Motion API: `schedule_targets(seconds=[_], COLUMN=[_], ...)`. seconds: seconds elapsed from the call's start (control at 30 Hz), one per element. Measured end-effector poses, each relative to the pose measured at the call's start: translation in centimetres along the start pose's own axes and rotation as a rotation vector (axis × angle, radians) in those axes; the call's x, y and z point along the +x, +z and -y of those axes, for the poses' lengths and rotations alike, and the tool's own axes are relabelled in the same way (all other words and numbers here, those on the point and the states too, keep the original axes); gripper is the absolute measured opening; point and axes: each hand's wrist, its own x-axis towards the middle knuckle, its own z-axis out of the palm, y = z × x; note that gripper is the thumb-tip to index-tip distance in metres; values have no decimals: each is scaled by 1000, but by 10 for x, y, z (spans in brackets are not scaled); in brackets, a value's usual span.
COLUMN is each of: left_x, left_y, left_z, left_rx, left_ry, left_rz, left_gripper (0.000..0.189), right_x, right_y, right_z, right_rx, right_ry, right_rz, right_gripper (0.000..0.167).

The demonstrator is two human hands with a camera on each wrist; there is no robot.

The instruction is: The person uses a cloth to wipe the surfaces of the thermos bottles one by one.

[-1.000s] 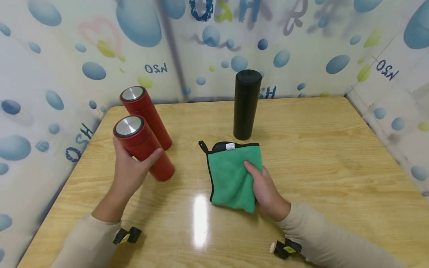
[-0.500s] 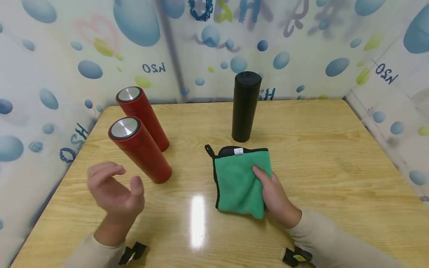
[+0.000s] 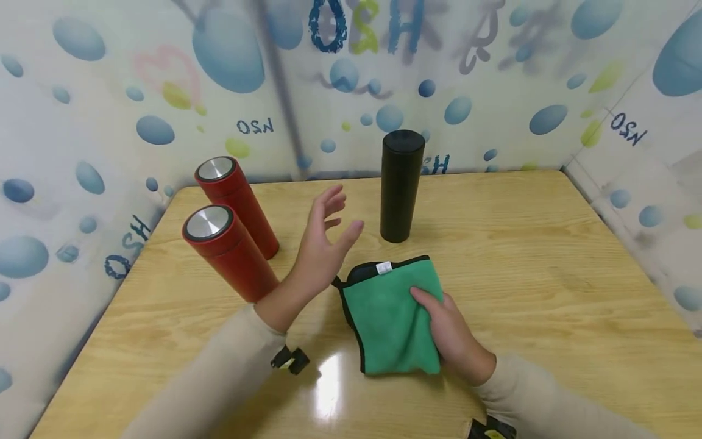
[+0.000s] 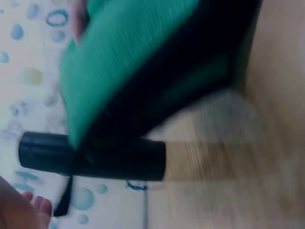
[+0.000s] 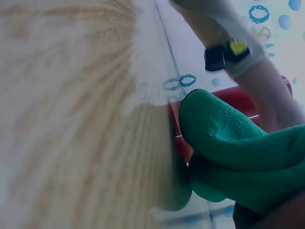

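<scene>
- Green cloth [image 3: 392, 326], black edging, held in front of me over the middle of the table [image 3: 548, 274]; cannot tell whether its lower edge touches the wood.
- White tag [image 3: 384, 267] at its top edge; print too small to read. A dark patch shows behind that edge, and a black loop [image 3: 337, 282] sticks out at the upper left corner.
- My right hand [image 3: 455, 332] grips the cloth by its right side, thumb lying across the green face.
- My left hand [image 3: 325, 235] holds nothing: fingers spread and slightly bent, thumb apart, just beyond the cloth's upper left corner, between the red and black bottles.
- Black bottle [image 3: 402, 186] upright behind the cloth, to the right of my left hand, apart from it.
- Near red bottle [image 3: 233, 259] upright at left, silver disc on its lid; my left wrist crosses in front of its base, contact unclear.
- Far red bottle [image 3: 236, 201], same silver-topped kind, upright just behind.
- Beige sleeves on both arms; a small black device with a yellow mark at each wrist, left [image 3: 290, 360] and right [image 3: 492, 428].
- Patterned backdrop [image 3: 482, 140] behind the table: blue and yellow-green drops, a pink heart outline. Large lettering [image 3: 364, 24] at top centre looks like "H2O" reversed, the middle character yellow-green; smaller dark-blue lettering [image 3: 255, 126] lower left of it, also reversed.
</scene>
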Motion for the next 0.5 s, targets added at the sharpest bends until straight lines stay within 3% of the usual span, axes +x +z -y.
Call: schedule_targets(seconds=[0.1, 0.2, 0.37, 0.5], left_x=[23, 45, 75, 87], left_y=[7, 14, 26, 39], left_z=[13, 21, 21, 19], left_rx=[19, 42, 40, 34], left_ry=[-89, -135, -155, -169], left_rz=[85, 158, 214, 240], left_gripper=[77, 87, 97, 105], right_x=[2, 3, 6, 9], right_y=[-1, -3, -7, -10], right_z=[0, 2, 7, 7], right_rx=[-12, -22, -33, -37], right_ry=[-1, -9, -17, -25], right_rz=[-59, -125, -186, -197], right_gripper=[30, 24, 21, 21])
